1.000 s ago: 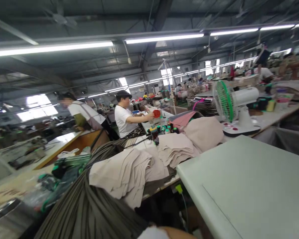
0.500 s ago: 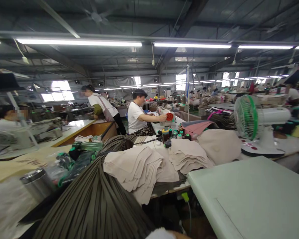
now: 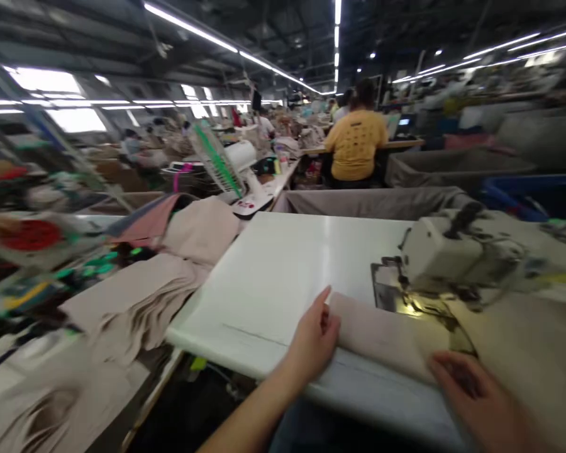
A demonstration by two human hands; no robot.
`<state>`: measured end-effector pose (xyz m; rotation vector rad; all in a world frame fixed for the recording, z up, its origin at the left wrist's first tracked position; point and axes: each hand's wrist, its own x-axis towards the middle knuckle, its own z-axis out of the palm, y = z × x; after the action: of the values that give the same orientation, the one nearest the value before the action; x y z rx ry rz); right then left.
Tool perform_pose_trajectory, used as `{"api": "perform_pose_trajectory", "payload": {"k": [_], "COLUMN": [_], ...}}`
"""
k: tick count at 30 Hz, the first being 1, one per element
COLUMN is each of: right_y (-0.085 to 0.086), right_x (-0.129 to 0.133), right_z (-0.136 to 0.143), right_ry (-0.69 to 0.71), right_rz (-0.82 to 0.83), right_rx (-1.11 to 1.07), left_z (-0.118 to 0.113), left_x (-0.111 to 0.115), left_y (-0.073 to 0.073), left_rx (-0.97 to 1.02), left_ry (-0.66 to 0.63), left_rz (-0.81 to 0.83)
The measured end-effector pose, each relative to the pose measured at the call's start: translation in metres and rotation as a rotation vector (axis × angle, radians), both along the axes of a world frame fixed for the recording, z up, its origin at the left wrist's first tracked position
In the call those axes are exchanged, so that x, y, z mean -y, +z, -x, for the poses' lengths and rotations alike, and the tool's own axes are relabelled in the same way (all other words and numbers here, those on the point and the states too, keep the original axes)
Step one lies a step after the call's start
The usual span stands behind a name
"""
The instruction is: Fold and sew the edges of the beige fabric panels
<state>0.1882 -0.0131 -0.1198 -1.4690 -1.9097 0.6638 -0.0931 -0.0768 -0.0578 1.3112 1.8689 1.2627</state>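
Note:
A folded strip of light beige fabric [image 3: 382, 330] lies on the pale table [image 3: 273, 270], in front of a sewing machine [image 3: 443, 251] with a lit needle area. My left hand [image 3: 314, 333] grips the strip's left end, fingers bent together. At the strip's right end my right hand [image 3: 471, 384] pinches its near edge; that hand is somewhat blurred. More beige cloth [image 3: 528, 340] spreads to the right of the machine's needle area.
Stacked beige fabric pieces [image 3: 136, 296] lie left of the table. A white and green fan [image 3: 221, 163] stands behind them. Fabric-lined bins [image 3: 368, 201] are beyond the table, and a person in a yellow shirt [image 3: 356, 145] sits farther back.
The view has swung right and down. The sewing machine, the fabric strip and both my hands have come into view; the dark strip bundle has left it.

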Motion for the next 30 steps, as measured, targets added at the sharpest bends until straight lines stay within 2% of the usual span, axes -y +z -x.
{"api": "perform_pose_trajectory", "payload": {"k": [3, 6, 12, 15, 18, 22, 27, 30], "right_y": [0.032, 0.045, 0.048, 0.05, 0.051, 0.047, 0.042, 0.043], "right_x": [-0.002, -0.001, 0.009, 0.011, 0.012, 0.012, 0.013, 0.014], "right_z": [0.011, 0.025, 0.03, 0.031, 0.03, 0.027, 0.024, 0.023], "right_ry": [-0.067, -0.082, -0.09, -0.1, -0.109, -0.104, -0.1, -0.097], "right_rz": [0.021, 0.038, 0.011, 0.014, 0.024, 0.025, 0.007, 0.02], "right_rx": [0.02, 0.038, 0.075, 0.09, 0.103, 0.1, 0.086, 0.078], "left_z": [0.001, 0.002, 0.003, 0.002, 0.003, 0.004, 0.006, 0.006], "left_x": [-0.002, -0.003, -0.002, -0.001, -0.001, -0.002, -0.006, -0.008], "left_y": [-0.001, 0.001, 0.009, 0.011, 0.01, 0.01, 0.014, 0.015], "left_rx": [0.003, -0.051, -0.193, -0.202, -0.214, -0.247, -0.326, -0.314], "left_ry": [0.003, 0.018, -0.008, -0.025, -0.043, 0.008, -0.06, -0.059], "left_rz": [0.015, 0.037, 0.086, 0.109, 0.084, 0.043, 0.003, 0.003]}}
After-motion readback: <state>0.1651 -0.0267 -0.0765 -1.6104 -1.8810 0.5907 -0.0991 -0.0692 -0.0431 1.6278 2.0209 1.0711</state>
